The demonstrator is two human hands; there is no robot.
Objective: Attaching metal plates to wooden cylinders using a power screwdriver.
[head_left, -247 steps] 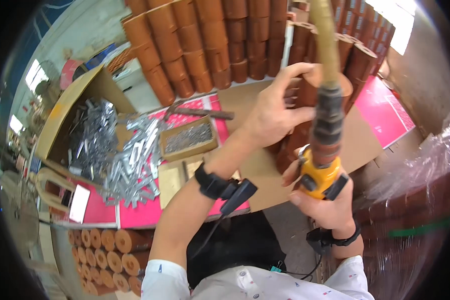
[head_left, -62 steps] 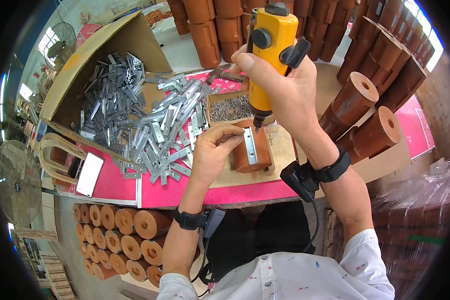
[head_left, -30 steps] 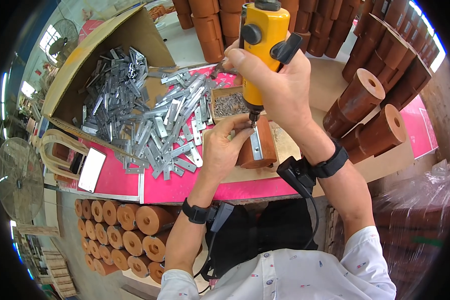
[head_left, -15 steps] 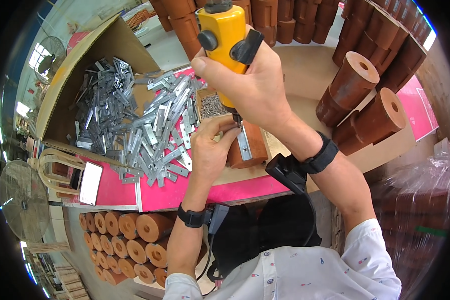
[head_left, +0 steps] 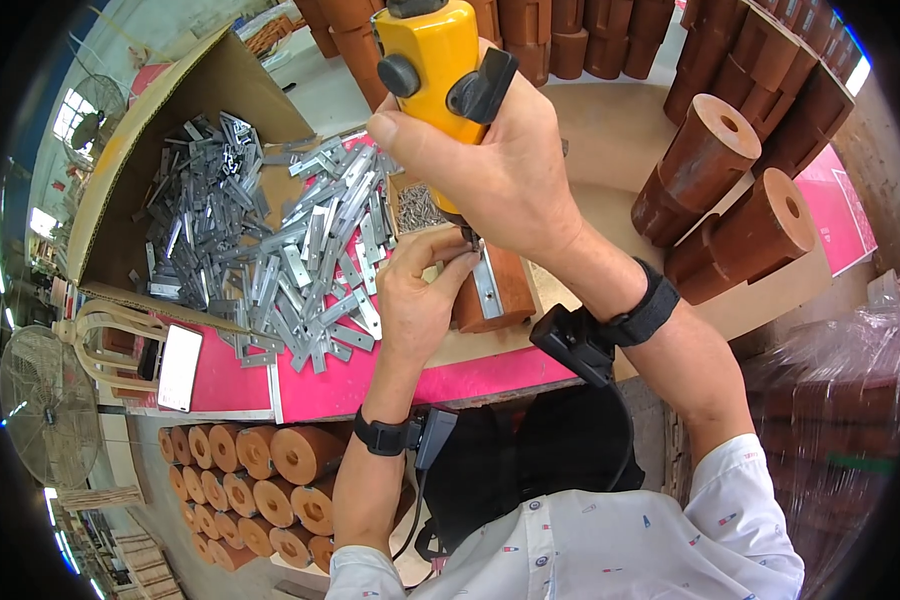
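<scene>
My right hand (head_left: 515, 170) is wrapped round a yellow power screwdriver (head_left: 435, 65) with black knobs, its bit pointing down. Under the bit lies a narrow metal strip (head_left: 487, 288) with holes, set along the top of a reddish-brown wooden piece (head_left: 511, 290). At the strip's far end the thumb and fingers of my left hand (head_left: 415, 285) are pinched together right beside the bit. Whatever sits between those fingertips is too small and covered to make out. Just beyond, partly hidden by my hands, is a small box of screws (head_left: 420, 208).
Loose metal strips (head_left: 315, 255) spread to the left, spilling from a tipped cardboard box (head_left: 255, 85). A white phone (head_left: 181, 367) rests near the table's left edge. Brown wooden cylinders (head_left: 697, 170) stand at right and along the back; more (head_left: 305, 454) are stacked below the table.
My right hand and the screwdriver have shifted slightly left, the tool's top leaning a little further that way. My left hand keeps its pinch beside the bit.
</scene>
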